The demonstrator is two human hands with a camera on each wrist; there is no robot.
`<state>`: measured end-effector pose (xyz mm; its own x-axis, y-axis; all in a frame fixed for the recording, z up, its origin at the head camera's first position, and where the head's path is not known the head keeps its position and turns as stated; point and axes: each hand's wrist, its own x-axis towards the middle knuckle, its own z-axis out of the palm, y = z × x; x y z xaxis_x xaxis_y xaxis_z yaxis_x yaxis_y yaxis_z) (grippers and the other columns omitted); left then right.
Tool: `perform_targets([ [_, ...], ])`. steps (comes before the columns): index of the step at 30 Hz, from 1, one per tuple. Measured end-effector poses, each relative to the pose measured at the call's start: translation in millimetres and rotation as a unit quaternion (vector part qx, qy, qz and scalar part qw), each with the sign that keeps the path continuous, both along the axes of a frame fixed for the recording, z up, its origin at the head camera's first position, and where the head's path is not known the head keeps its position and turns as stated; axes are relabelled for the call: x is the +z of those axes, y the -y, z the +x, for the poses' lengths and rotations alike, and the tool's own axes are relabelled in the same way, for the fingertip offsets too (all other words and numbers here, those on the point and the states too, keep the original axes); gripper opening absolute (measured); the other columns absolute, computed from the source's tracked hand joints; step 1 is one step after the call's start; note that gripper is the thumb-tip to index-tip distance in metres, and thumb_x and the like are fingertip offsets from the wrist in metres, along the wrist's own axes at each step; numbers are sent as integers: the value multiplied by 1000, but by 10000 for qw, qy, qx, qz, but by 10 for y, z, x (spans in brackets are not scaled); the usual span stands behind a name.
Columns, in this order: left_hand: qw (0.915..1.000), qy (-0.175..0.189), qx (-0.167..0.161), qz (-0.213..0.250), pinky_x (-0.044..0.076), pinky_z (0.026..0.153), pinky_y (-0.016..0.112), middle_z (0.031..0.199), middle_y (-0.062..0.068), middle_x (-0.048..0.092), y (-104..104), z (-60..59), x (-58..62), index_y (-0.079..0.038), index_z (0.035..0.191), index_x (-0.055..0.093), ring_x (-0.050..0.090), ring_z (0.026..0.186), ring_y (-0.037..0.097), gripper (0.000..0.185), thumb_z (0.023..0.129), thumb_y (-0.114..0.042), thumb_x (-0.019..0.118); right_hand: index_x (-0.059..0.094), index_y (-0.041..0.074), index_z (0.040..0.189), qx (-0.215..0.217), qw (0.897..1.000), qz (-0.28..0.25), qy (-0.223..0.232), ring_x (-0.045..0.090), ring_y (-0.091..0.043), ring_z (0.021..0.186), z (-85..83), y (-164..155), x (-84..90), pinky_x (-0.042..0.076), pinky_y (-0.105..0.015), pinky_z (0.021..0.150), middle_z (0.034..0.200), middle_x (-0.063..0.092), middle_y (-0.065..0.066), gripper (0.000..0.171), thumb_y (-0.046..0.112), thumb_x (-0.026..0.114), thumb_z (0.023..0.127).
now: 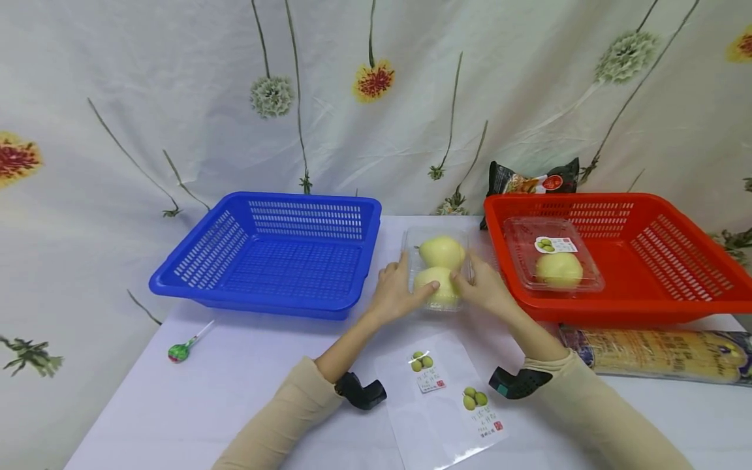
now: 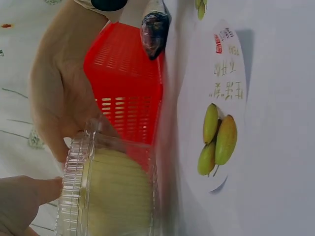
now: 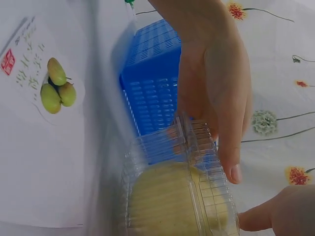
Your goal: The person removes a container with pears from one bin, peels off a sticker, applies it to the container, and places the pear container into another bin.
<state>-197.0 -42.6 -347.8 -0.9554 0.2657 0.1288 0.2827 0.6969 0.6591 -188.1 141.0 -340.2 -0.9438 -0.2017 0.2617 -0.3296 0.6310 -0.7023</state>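
Observation:
A clear plastic clamshell box (image 1: 439, 269) with two pale yellow pears stands on the white table between the two baskets. My left hand (image 1: 411, 282) grips its left side, thumb lying over the lid. My right hand (image 1: 472, 277) grips its right side the same way. In the left wrist view the box (image 2: 113, 191) fills the bottom, with my right hand (image 2: 64, 98) behind it. Seen from the right wrist, the box (image 3: 177, 196) has my left hand (image 3: 216, 83) curled over its far edge.
An empty blue basket (image 1: 194, 261) stands left. The red basket (image 1: 675, 261) on the right holds another boxed pear (image 1: 555, 261). A label sheet (image 1: 446, 398) lies in front, a lollipop (image 1: 179, 352) at left, a long packet (image 1: 664, 352) at right, a dark bag (image 1: 531, 179) behind.

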Motion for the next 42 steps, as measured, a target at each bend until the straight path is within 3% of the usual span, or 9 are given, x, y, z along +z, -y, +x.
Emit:
perform_targets([
  [9, 9979, -349, 167, 512, 36, 98, 58, 136, 33, 42, -12, -28, -177, 10, 141, 29, 41, 119, 49, 81, 83, -35, 64, 33, -20, 132, -378, 9982, -170, 436, 55, -42, 94, -23, 47, -122, 43, -56, 93, 117, 52, -38, 56, 10, 53, 89],
  [15, 9952, -472, 349, 787, 34, 100, 56, 135, 31, 43, 1, -44, -239, 11, 139, 32, 41, 120, 47, 78, 82, -31, 64, 33, -17, 135, -562, 9947, -470, 716, 53, -48, 111, -33, 56, -163, 43, -55, 94, 129, 44, -39, 58, 13, 54, 90],
  [19, 9907, -87, 614, 1209, 30, 104, 57, 138, 33, 39, 21, -44, -302, 12, 142, 23, 36, 126, 48, 85, 82, -29, 66, 29, -16, 138, -721, 9864, -893, 1174, 52, -47, 113, -44, 50, -200, 45, -52, 94, 130, 44, -37, 62, 17, 54, 91],
  [23, 9782, 562, 847, 1811, 29, 106, 56, 137, 35, 38, 49, -19, -337, 6, 146, 13, 35, 128, 47, 91, 81, -29, 68, 18, -11, 144, -896, 9598, -1789, 1967, 42, -43, 124, -85, 31, -218, 38, -49, 102, 137, 37, -34, 68, 20, 51, 94],
  [27, 9625, 1031, 1003, 2301, 32, 105, 53, 133, 37, 40, 62, 16, -324, 2, 146, 11, 39, 126, 46, 92, 82, -29, 69, 9, -6, 148, -1104, 9126, -2967, 2587, 33, -36, 131, -178, 40, -246, 28, -46, 110, 145, 28, -29, 71, 25, 47, 97],
  [31, 9583, 1136, 1241, 2310, 37, 101, 51, 125, 34, 47, 55, 70, -310, 3, 143, 18, 46, 118, 44, 89, 80, -30, 72, 23, -5, 145, -1391, 8764, -3723, 2719, 36, -26, 122, -293, 90, -317, 27, -38, 109, 133, 38, -19, 63, 30, 46, 98],
  [36, 9641, 1108, 1435, 1938, 48, 82, 43, 103, 22, 53, 60, 161, -289, 3, 136, 27, 55, 89, 31, 82, 78, -33, 73, 35, -5, 141, -1607, 8586, -4081, 2654, 33, -21, 114, -410, 124, -384, 26, -36, 106, 117, 38, -8, 57, 31, 47, 97],
  [39, 9542, 1512, 1469, 2122, 49, 61, 31, 88, 13, 52, 86, 201, -256, -1, 136, 27, 51, 65, 19, 79, 80, -33, 72, 39, -5, 138, -1654, 8545, -4204, 2564, 37, -19, 106, -463, 123, -403, 30, -32, 100, 109, 41, -6, 55, 29, 49, 96],
  [42, 9321, 2077, 1384, 2623, 49, 48, 24, 81, 11, 54, 109, 215, -230, -3, 137, 23, 50, 51, 13, 78, 83, -31, 71, 48, -2, 126, -1730, 8525, -4292, 2432, 43, -13, 87, -499, 122, -419, 37, -24, 82, 91, 44, -1, 43, 26, 51, 95],
])
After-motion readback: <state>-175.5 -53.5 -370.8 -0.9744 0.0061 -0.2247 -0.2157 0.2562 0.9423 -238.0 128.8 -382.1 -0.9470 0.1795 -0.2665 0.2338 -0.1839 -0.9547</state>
